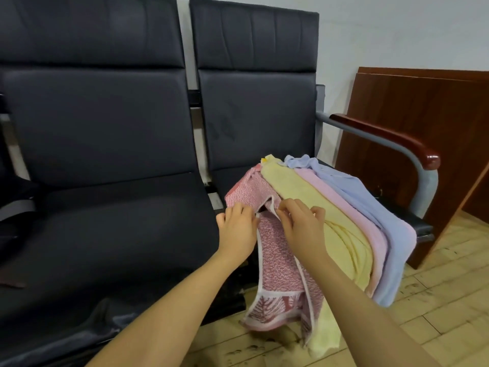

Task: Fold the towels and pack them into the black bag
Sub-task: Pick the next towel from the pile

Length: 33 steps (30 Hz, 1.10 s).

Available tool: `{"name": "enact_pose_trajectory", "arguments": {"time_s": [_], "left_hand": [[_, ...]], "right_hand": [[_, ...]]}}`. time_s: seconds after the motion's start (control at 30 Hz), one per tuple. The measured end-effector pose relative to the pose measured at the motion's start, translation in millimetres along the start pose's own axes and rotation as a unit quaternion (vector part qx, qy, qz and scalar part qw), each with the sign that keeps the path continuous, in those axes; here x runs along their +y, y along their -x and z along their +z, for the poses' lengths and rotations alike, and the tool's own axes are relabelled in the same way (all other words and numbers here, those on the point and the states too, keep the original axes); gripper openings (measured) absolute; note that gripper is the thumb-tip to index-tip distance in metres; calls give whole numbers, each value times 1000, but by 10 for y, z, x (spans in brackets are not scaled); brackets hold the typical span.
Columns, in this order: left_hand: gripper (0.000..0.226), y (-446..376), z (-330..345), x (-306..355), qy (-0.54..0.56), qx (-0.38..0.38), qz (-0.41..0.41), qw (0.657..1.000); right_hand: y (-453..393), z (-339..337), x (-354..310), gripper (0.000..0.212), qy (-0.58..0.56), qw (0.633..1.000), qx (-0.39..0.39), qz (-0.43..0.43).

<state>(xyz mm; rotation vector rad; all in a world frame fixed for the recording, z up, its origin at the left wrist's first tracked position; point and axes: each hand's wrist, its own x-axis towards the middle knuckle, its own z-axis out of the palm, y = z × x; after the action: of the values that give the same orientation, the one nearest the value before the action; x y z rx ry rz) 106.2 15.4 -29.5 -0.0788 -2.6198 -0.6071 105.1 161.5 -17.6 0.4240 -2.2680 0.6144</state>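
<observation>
both hands, left hand (238, 229) and right hand (301, 223), pinch the white hem of the red patterned towel (277, 263), likely to lift it off the draped pile for folding.

Towel colours, left to right on the right seat: speckled red-and-white towel (275, 258) with white hem and a white end band carrying a red leaf/fern motif; pale yellow towel (317, 207); light pink towel (352, 215); pale blue towel (381, 221). Small yellow tag at the yellow towel's far end. Seats (105, 123) black leatherette, both. Armrest (391, 136) far right: glossy dark reddish-brown wood on a grey metal tube. Panel (423, 115) behind it: reddish-brown wood grain. Wall (397, 30) white. Floor (436, 300) light yellowish wood planks, dark scuffs. Black glossy fabric (105, 321) near left, on the left seat's front edge.
</observation>
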Motion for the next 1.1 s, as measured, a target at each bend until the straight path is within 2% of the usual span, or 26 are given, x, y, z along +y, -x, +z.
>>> {"name": "enact_pose_trajectory", "arguments": {"time_s": [0.1, 0.27, 0.4, 0.57, 0.67, 0.77, 0.9, 1.0, 1.1], "left_hand": [[23, 47, -195, -70, -25, 22, 23, 999], [21, 182, -510, -379, -27, 31, -49, 998], [19, 289, -804, -716, -18, 65, -87, 994], [15, 437, -1206, -1167, -35, 113, -100, 988], [15, 538, -1403, -1438, -53, 131, -108, 984], [16, 645, -1581, -1717, -71, 149, -120, 979], [16, 775, -1802, -2052, -76, 159, -134, 975], [14, 791, -2021, -2192, -32, 186, -176, 966], [15, 844, -2239, -2284, 110, 212, -217, 947]], "right_hand": [[-22, -14, -196, 11, -5, 999, 19, -30], [-78, 17, -469, 14, -79, 997, -2, 22], [-105, 81, -764, 15, -136, 990, -29, 15], [-195, 225, -1267, 14, -249, 968, -29, 19], [-195, 320, -1550, 10, -311, 947, -68, 40], [-176, 431, -1771, 8, -340, 933, -98, 58], [-178, 554, -2012, 10, -348, 932, -71, 76], [-174, 609, -2174, 12, -361, 927, -54, 87], [-216, 637, -2288, 11, -380, 917, -49, 111]]}}
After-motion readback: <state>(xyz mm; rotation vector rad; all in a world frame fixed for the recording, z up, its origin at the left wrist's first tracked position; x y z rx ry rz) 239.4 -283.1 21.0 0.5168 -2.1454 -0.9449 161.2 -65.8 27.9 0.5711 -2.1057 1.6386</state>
